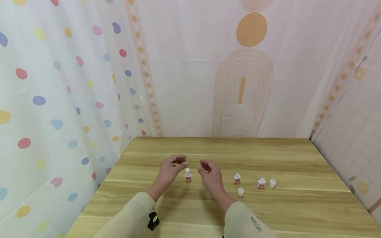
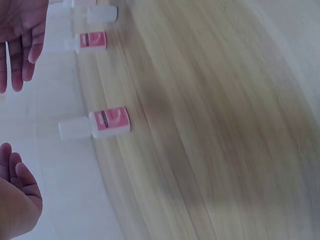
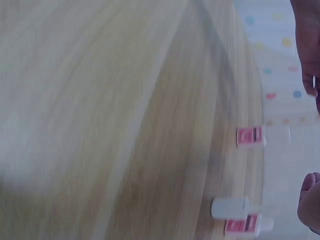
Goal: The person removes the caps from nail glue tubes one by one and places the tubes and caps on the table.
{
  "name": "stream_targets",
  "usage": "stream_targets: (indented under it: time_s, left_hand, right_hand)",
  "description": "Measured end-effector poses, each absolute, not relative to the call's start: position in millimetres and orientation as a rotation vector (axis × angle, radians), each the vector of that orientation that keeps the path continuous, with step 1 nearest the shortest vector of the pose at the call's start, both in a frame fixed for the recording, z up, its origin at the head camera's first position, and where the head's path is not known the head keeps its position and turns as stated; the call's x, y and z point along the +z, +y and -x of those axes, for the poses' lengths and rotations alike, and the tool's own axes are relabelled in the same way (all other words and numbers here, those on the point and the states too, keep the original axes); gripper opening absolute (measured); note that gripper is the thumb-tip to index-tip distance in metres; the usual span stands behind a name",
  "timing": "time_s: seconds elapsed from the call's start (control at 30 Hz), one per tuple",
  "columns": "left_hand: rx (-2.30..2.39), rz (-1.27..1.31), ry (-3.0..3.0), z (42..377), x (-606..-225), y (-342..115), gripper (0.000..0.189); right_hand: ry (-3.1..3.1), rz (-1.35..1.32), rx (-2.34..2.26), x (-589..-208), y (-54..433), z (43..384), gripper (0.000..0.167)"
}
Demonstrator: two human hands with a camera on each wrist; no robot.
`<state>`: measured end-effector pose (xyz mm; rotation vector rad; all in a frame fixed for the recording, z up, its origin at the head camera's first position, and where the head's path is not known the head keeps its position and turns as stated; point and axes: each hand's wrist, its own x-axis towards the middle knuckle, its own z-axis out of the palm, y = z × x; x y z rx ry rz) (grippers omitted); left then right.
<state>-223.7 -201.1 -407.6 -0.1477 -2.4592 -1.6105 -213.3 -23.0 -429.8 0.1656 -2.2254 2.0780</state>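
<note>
A small white bottle [image 1: 188, 176] with a pink label and its white cap on stands upright between my two hands. My left hand [image 1: 172, 169] hovers just left of it, fingers loosely bent and holding nothing. To the bottle's right is my right hand [image 1: 210, 173], also relaxed with nothing in it. In the left wrist view the capped bottle [image 2: 111, 122] stands apart from both hands. Two more such bottles, one nearer [image 1: 236, 178] and one farther right [image 1: 261, 183], stand uncapped with their narrow tips showing.
Two loose white caps lie on the wooden table [image 1: 220, 148]: one cap [image 1: 240, 192] in front of the middle bottle, another cap [image 1: 272, 183] beside the rightmost bottle. Patterned curtains [image 1: 184, 82] hang behind the table and along its sides.
</note>
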Motion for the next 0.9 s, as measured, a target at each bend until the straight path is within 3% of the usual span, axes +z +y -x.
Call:
stream_targets:
  time_s: [0.4,0.9]
  left_hand:
    - [-1.575,0.129,-2.488,232.1,-420.3,-215.6,0.026]
    - [-1.581,0.12,-2.553,239.3,-437.4,-219.7,0.023]
  right_hand:
    - [-2.226,-0.204,2.13,-443.3,-49.3,196.9,0.031]
    - [-2.253,-0.068,2.086,-468.9,-68.4,195.1,0.034]
